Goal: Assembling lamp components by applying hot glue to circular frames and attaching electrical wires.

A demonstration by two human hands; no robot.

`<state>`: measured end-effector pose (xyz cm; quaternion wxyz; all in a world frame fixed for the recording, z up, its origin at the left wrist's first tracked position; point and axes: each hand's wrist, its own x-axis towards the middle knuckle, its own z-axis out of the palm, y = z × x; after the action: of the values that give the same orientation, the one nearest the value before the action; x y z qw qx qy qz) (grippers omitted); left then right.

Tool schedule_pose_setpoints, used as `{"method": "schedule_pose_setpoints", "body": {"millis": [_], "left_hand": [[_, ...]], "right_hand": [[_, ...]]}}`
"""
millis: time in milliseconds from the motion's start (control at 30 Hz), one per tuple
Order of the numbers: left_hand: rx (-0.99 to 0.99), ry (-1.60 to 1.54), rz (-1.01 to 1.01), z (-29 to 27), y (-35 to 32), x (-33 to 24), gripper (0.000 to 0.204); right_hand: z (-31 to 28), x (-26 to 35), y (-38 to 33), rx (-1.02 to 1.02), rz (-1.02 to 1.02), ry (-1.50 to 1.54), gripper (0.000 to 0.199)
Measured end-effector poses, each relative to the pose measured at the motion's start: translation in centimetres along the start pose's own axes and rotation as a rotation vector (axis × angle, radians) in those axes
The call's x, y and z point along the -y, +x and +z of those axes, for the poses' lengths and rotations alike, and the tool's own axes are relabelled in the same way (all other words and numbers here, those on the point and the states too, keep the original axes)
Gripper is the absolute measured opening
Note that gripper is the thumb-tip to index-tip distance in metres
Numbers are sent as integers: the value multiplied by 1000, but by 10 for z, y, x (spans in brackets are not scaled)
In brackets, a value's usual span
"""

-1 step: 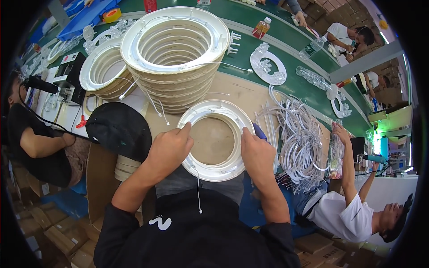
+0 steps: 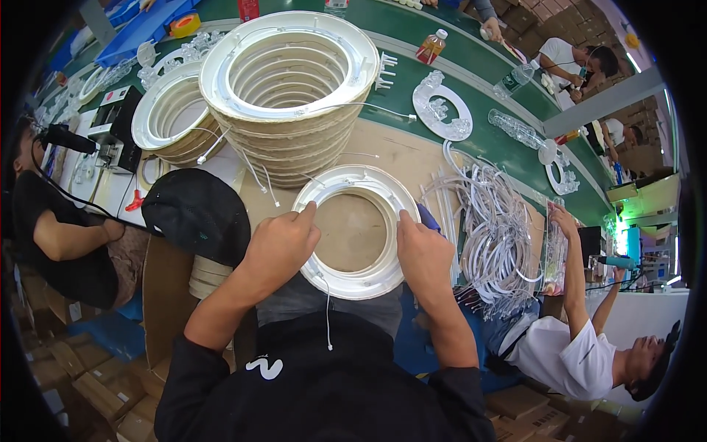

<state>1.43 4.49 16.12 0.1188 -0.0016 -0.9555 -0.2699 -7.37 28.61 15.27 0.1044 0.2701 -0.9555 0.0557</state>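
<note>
The left hand (image 2: 276,243) grips the left side of a white plastic ring-shaped lamp housing (image 2: 356,276); its fingers curl over the inner rim and its palm covers the outer edge. The right hand (image 2: 423,258) is closed on the right side of the same ring, with the fingertips at the inner rim. The ring lies flat on a bare cardboard-coloured work surface (image 2: 383,147), directly in front of the person and between both forearms. A thin white wire (image 2: 327,313) hangs from the ring's near edge over the person's dark sleeve area.

Just beyond the ring stands a tall stack of identical white-and-tan rings (image 2: 291,96). A second, lower stack of rings (image 2: 173,118) stands to its left. A black cap (image 2: 195,214) lies left of the held ring, near the left hand. A bundle of white cables (image 2: 493,236) lies to the right, just beside the right hand. Behind these runs a green conveyor surface (image 2: 486,132), carrying a flat white ring with clear parts (image 2: 442,110). A seated person in a white shirt (image 2: 574,353) works at the right, well apart.
</note>
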Motion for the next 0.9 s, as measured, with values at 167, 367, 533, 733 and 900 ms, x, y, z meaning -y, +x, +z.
{"method": "schedule_pose_setpoints", "body": {"millis": [167, 367, 533, 733, 900], "left_hand": [[29, 33, -12, 7, 3, 1, 32], [5, 156, 64, 17, 4, 6, 34], [-2, 233, 72, 16, 5, 3, 35], [7, 284, -3, 20, 0, 0, 35], [119, 461, 110, 21, -4, -3, 43]], "right_hand": [[2, -3, 0, 53, -9, -21, 16], [2, 0, 0, 30, 12, 13, 19], [-1, 3, 3, 42, 33, 28, 21], [-3, 4, 3, 63, 41, 19, 23], [-5, 5, 1, 70, 36, 26, 25]]}}
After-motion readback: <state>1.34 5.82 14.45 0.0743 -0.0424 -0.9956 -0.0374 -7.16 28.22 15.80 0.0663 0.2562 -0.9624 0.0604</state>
